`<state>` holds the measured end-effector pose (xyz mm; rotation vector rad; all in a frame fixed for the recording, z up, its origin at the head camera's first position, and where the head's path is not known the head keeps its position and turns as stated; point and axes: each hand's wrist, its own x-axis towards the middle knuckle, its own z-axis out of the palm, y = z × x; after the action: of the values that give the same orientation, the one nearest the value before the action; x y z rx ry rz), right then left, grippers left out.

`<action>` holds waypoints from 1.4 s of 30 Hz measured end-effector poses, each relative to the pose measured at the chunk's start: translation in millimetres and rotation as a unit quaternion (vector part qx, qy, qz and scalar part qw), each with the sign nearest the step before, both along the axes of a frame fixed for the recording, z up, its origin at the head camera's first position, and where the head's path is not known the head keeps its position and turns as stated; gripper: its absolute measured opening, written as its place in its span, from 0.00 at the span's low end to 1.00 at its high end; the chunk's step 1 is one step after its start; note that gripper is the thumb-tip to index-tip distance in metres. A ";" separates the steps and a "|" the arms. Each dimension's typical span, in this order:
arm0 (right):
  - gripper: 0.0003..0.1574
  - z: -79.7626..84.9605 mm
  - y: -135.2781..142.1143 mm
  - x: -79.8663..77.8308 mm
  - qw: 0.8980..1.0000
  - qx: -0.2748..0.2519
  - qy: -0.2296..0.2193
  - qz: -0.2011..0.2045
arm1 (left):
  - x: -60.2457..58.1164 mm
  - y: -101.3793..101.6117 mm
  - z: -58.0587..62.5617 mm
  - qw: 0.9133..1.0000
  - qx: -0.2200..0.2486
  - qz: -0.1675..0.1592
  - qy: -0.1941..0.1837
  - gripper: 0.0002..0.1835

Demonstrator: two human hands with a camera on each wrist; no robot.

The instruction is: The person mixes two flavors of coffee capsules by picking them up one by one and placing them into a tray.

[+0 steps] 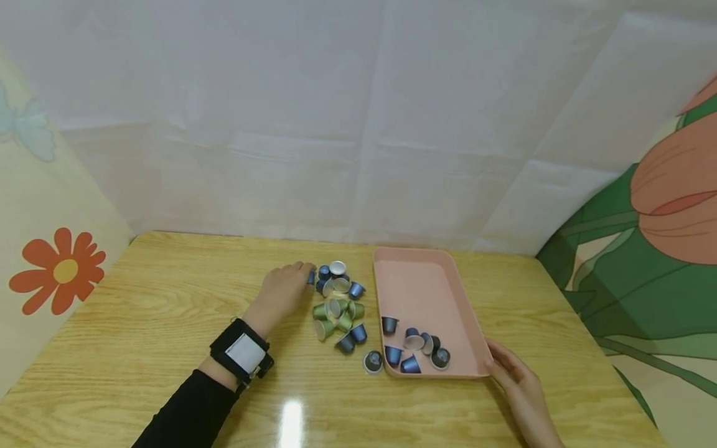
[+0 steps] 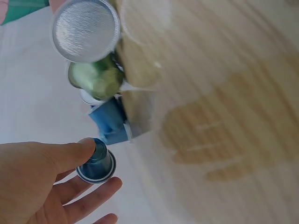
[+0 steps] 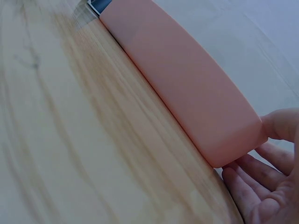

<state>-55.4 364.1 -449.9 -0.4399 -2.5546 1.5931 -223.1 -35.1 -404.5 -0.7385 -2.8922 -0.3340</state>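
My left hand [image 1: 282, 291] pinches a blue coffee capsule [image 2: 97, 163] between thumb and fingers, at the left of the far capsule group. That group holds several blue capsules [image 1: 356, 290] and silver lids. Just nearer lies a cluster of green capsules [image 1: 344, 322]. My right hand [image 1: 521, 389] grips the near right corner of a pink tray [image 1: 426, 280], thumb at the rim and fingers against the outer side [image 3: 240, 179]. Inside the tray, several blue and dark capsules [image 1: 394, 356] lie toward its near end.
A dark capsule [image 1: 373, 361] stands on the wooden table [image 1: 185, 298] against the tray's left near corner. Two more capsules [image 1: 358, 333] lie between it and the green ones. A white cloth [image 1: 336, 124] hangs behind the table; flower-printed panels [image 1: 672, 249] flank it.
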 end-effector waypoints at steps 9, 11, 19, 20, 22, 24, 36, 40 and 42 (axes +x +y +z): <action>0.37 1.0 -1.8 1.2 1.000 -0.005 -0.003 -0.003 | 16.6 17.0 9.1 0.997 -0.039 -0.044 0.054 0.21; 0.37 1.1 -2.3 1.2 1.000 -0.007 -0.004 -0.005 | 20.2 20.7 8.2 0.995 -0.038 -0.058 0.075 0.20; 0.39 1.2 -2.8 1.1 1.000 -0.008 -0.020 -0.016 | 35.2 39.1 8.5 0.987 -0.047 -0.083 0.130 0.16; 0.39 1.1 -2.8 1.1 1.000 -0.008 -0.020 -0.015 | 36.9 41.7 9.2 0.987 -0.049 -0.082 0.128 0.16; 0.39 0.8 -2.8 0.9 1.000 -0.011 -0.017 -0.013 | 40.2 46.6 10.6 0.987 -0.054 -0.085 0.128 0.18; 0.39 0.4 -2.8 0.8 1.000 -0.014 -0.012 -0.011 | 43.6 50.8 11.5 0.985 -0.056 -0.090 0.133 0.17; 0.38 -0.1 -2.3 1.0 1.000 -0.005 -0.010 -0.012 | 60.3 74.6 14.6 0.979 -0.070 -0.111 0.158 0.20; 0.38 0.4 -2.3 1.2 1.000 0.004 -0.010 -0.012 | 65.6 83.6 13.3 0.976 -0.077 -0.124 0.159 0.17; 0.38 0.5 -2.6 1.1 1.000 0.001 -0.007 -0.011 | 68.6 87.5 13.1 0.975 -0.083 -0.130 0.161 0.16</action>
<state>-54.3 361.5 -449.4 -0.4773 -2.5526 1.5851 -154.5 52.4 -391.4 -1.0914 -2.5414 0.0047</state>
